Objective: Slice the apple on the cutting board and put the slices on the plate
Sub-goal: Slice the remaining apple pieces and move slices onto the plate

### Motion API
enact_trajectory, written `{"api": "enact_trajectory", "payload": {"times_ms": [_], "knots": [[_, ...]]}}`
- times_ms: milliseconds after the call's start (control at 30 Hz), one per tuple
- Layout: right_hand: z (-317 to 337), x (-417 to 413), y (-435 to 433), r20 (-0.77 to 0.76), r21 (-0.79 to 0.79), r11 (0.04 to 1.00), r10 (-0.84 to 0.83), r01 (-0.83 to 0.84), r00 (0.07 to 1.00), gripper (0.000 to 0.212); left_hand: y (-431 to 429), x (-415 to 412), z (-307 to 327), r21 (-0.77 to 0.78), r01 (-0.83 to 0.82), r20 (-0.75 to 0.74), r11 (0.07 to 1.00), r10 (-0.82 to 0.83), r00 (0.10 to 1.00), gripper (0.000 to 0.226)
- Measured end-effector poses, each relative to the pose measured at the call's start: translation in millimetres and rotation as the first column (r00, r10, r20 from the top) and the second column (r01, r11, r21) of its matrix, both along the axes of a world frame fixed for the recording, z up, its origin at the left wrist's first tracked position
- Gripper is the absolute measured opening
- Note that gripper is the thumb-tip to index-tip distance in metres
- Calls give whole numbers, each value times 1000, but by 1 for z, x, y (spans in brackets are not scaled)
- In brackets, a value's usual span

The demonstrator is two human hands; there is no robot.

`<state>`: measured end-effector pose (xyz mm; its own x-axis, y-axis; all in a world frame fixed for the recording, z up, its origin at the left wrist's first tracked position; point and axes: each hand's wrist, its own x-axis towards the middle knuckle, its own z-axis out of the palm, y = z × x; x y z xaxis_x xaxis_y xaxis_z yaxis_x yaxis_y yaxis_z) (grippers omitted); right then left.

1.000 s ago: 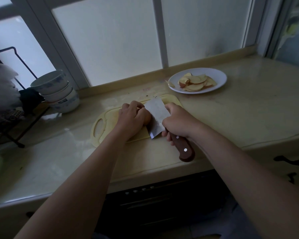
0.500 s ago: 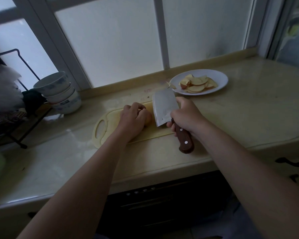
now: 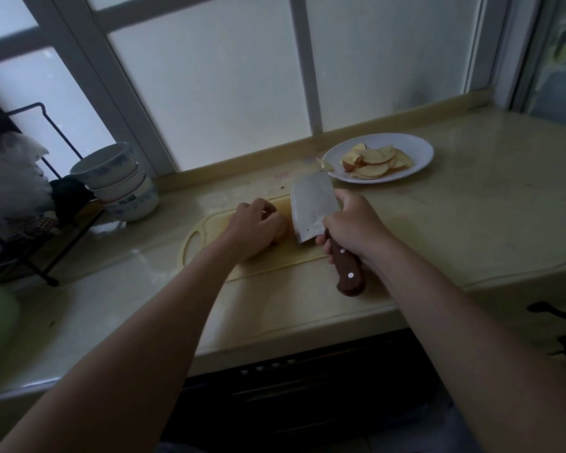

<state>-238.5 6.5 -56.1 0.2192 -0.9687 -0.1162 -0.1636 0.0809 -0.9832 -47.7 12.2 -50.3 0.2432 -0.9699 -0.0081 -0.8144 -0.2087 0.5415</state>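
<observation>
1. Since a second ago the cleaver (image 3: 309, 212) has come up off the apple piece (image 3: 281, 235). Its blade was then pressed down beside the left knuckles. Now it hangs over the cutting board (image 3: 206, 237) with its flat face turned toward the camera (over the last half second it has barely shifted).
2. Right hand (image 3: 353, 228): the fingers are wrapped round the brown riveted handle just behind the blade, and the handle's butt points to 5 o'clock.
3. Left hand (image 3: 254, 228): the fingers are curled over the apple piece and hold it down on the board. Only a pale sliver of fruit shows at the hand's 3 o'clock side, just beside the blade; whether they touch I cannot tell.
4. The board lies on the beige tabletop (image 3: 471, 217), with its handle hole at 9 o'clock.
5. At 2 o'clock from the board, well apart, a white plate (image 3: 420, 152) holds a heap of apple slices (image 3: 373, 163). One stray slice (image 3: 326, 165) sits at the plate's 9 o'clock rim.
6. At 10 o'clock from the board, stacked bowls (image 3: 118, 181) stand beside a dark wire rack (image 3: 46, 230).
</observation>
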Motion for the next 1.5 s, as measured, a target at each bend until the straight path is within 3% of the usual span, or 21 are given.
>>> {"api": "enact_trajectory", "payload": {"times_ms": [200, 300, 433, 667, 1033, 1367, 1500], "knots": [[-6, -5, -4, 167, 35, 997, -79, 75, 983, 64, -16, -9, 68, 351, 11, 240, 936, -101, 965, 42], [-10, -8, -8, 161, 15, 997, -73, 72, 984, 58, -24, -21, 79, 462, -50, 376, 885, -144, 915, 45], [-15, -10, -13, 103, -16, 999, -30, 32, 994, 62, -31, -34, 69, 546, -105, 437, 831, -175, 882, 41], [-19, -5, -18, 32, -58, 998, 37, -35, 999, 90, -41, -41, 66, 602, -198, 452, 773, -125, 883, 35], [-18, -5, -16, -57, -43, 993, 104, -106, 993, 95, -40, -49, 62, 604, -215, 433, 767, -90, 897, 32], [-19, -3, -20, -58, -58, 988, 139, -142, 989, 75, -32, -56, 66, 606, -198, 451, 770, -128, 883, 29], [-21, -1, -21, -84, -49, 989, 135, -139, 987, 83, -32, -57, 64, 609, -197, 426, 768, -107, 898, 26]]}}
